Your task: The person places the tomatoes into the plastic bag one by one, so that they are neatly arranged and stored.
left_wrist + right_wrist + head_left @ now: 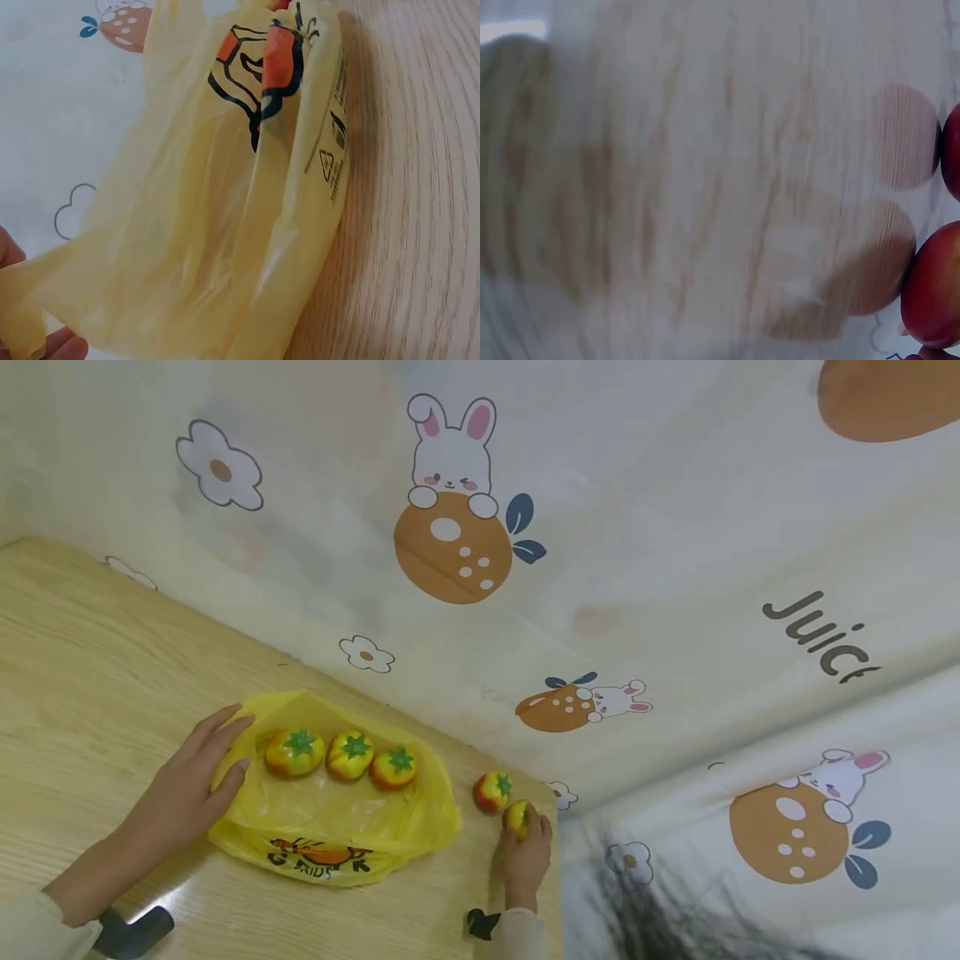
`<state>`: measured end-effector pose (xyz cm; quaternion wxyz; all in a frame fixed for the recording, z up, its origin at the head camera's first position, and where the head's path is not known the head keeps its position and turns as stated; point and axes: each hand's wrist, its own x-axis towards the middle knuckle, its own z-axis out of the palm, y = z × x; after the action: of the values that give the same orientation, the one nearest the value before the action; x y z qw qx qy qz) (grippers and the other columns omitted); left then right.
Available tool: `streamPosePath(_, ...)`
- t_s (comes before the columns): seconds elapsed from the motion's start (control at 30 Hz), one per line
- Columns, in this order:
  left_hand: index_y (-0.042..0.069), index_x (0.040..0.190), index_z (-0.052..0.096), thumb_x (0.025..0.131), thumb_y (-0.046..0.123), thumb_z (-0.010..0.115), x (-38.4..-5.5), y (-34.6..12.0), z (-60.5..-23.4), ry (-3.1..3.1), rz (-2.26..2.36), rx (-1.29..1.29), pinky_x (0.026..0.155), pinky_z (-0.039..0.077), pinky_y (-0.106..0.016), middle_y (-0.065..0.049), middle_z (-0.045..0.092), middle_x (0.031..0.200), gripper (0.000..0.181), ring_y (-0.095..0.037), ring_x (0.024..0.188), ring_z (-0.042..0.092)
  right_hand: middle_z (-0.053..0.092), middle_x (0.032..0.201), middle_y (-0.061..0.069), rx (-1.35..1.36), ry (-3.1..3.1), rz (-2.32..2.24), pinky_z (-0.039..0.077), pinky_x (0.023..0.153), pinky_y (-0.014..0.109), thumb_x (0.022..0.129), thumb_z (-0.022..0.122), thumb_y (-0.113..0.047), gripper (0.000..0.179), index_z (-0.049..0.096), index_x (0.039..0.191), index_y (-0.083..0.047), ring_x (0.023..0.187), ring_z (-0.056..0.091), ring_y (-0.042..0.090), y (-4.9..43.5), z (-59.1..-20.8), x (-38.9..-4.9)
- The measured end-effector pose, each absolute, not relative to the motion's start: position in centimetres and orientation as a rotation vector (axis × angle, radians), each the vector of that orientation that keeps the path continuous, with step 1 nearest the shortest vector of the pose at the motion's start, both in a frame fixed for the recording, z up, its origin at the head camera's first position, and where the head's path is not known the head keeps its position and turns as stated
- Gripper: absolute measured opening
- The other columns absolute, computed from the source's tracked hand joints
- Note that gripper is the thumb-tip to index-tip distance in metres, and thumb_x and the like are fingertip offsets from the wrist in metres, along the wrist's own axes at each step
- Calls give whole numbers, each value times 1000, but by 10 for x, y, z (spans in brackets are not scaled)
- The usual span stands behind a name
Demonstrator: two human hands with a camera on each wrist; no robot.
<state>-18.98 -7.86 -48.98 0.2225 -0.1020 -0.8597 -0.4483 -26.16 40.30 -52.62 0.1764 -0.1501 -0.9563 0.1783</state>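
Note:
A yellow plastic bag [337,818] lies with its mouth spread wide, and three yellow-and-red round fruits [294,752] with green star-shaped tops sit in it. My left hand [198,768] holds the bag's left edge; in the left wrist view, fingertips [67,349] show at the stretched plastic. To the right of the bag, my right hand [527,860] grips another such fruit [516,818] from above, its fingers covering part of it. Just beside that stands a red-and-yellow fruit [492,792]. In the right wrist view, two red fruits [934,289] show at the right edge.
The wooden table [97,693] ends just right of my right hand. A pale cloth [315,527] printed with rabbits and flowers hangs along its back and right side. Dark blurred strands [652,902] show at the lower right.

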Motion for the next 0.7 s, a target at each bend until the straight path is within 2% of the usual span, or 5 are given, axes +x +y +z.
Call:
streamPosePath(0.13, 5, 138, 37, 85, 5, 59, -189, -78, -491, -2377, -1197, -312, 77, 47, -57, -18, 30, 144, 58, -39, 111, 48, 41, 121, 23, -474, -2677, 569, 45, 84, 59, 77, 69, -9, 52, 52, 126, -15, 103, 52, 42, 404, -520, -263)
streamPosePath(0.2, 4, 138, 37, 84, 4, 60, -190, -78, -492, -2374, -1171, -337, 74, 49, -54, -18, 30, 144, 58, -37, 107, 51, 39, 120, 24, -499, -2689, 601, 45, 86, 59, 77, 70, -9, 52, 51, 125, -13, 104, 50, 42, 404, -518, -263)
streamPosePath(0.47, 4, 136, 39, 86, 9, 59, -187, -80, -495, -2416, -1155, -338, 76, 49, -56, -18, 30, 144, 54, -37, 109, 50, 56, 117, 26, -508, -2711, 514, 42, 92, 56, 72, 71, -4, 53, 54, 122, -3, 107, 53, 43, 396, -514, -260)
streamPosePath(0.7, 3, 136, 38, 86, 8, 60, -188, -82, -494, -2394, -1146, -356, 75, 49, -56, -19, 30, 143, 55, -38, 106, 51, 58, 124, 18, -522, -2637, 594, 40, 100, 49, 73, 73, -7, 54, 56, 124, -2, 115, 53, 37, 393, -513, -252)
